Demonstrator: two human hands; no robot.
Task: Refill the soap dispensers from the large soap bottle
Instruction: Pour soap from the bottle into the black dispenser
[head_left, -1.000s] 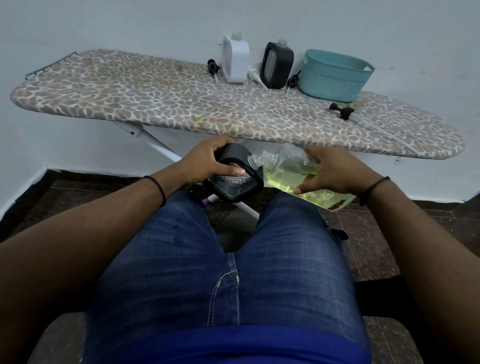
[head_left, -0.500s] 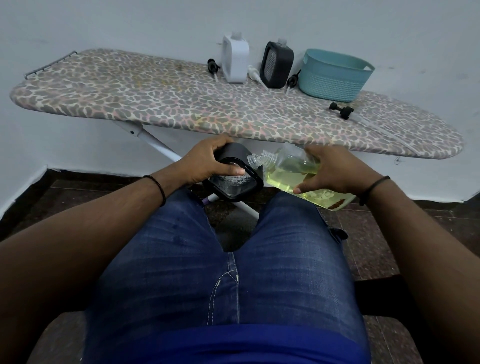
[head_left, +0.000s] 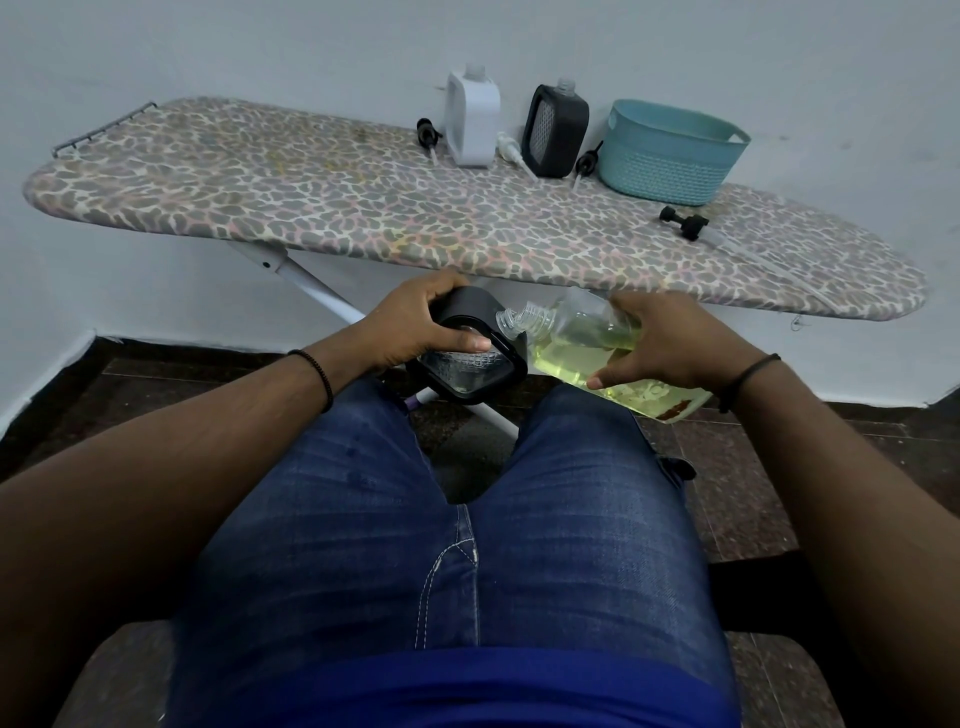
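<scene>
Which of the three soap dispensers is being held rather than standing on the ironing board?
The black dispenser in the left hand; the white dispenser and second black one stand on the board.

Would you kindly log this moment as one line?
left hand: grips black dispenser | right hand: tilts large soap bottle | mouths: together

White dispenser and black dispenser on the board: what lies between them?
In the head view, a white pump head lies on the board between the white dispenser and the black dispenser.
</scene>
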